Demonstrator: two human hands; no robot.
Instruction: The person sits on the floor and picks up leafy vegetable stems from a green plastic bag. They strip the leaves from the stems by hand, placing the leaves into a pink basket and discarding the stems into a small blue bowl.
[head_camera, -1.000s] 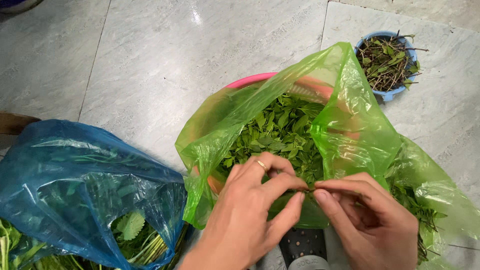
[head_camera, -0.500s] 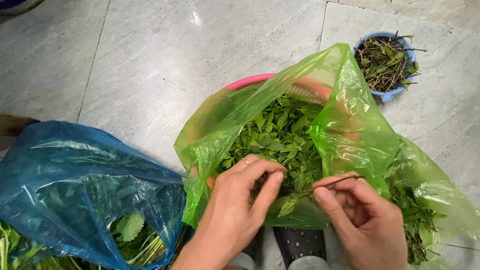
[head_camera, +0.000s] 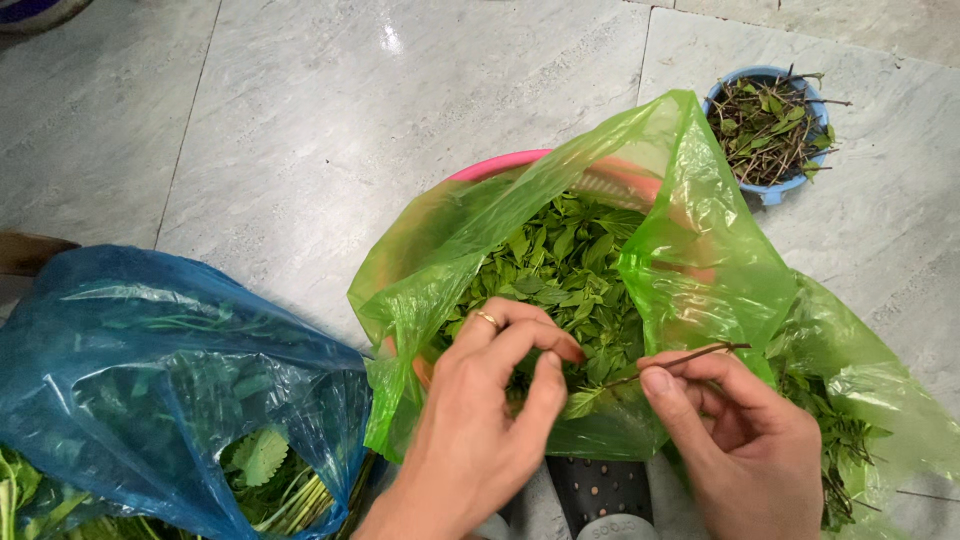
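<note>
Right hand (head_camera: 750, 440) fingers pinching a bare stem (head_camera: 680, 360) slanting up-right over the green bag (head_camera: 700, 260), left hand (head_camera: 490, 420) fingers nipping leaves at its lower-left end.

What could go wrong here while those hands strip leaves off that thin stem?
The thin brown stem pinched in the right hand looks brittle and might snap. Leaves plucked by the left hand could miss the crinkly green plastic bag lining the pink basin and land on the grey tiled floor. The bag's loose flap may fold over the leaves.
</note>
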